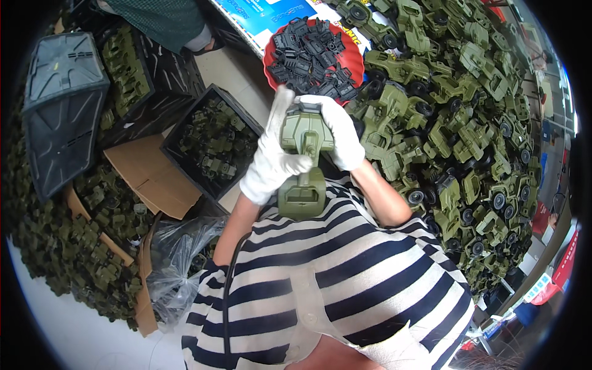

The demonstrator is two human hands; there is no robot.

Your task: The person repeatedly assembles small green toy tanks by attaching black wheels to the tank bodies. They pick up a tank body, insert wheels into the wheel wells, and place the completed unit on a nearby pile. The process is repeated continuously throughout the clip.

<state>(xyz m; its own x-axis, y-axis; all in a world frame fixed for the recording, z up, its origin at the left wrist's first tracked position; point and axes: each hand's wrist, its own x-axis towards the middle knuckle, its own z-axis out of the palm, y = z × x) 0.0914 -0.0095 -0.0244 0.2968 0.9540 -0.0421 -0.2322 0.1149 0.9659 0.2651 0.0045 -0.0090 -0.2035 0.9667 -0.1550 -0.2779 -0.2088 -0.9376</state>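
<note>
Between my white-gloved hands is a green plastic toy military vehicle [303, 188], held upright close to my chest. My left hand [273, 154] grips its left side, thumb across the middle of the body. Against the far right end, my right hand [340, 131] is wrapped round the vehicle; some of its fingers are hidden. A dark grey part [308, 108] shows at the vehicle's far end, between the hands. Just beyond my hands stands a red scalloped bowl [359, 60] full of small dark grey plastic parts [308, 52].
Many green toy vehicles [456, 123] are heaped on the right. At left, a black crate [216, 139] holds small green parts, beside a cardboard flap [151, 176], a clear plastic bag [182, 265] and more dark crates [65, 111]. A person's sleeve [163, 21] shows at the top.
</note>
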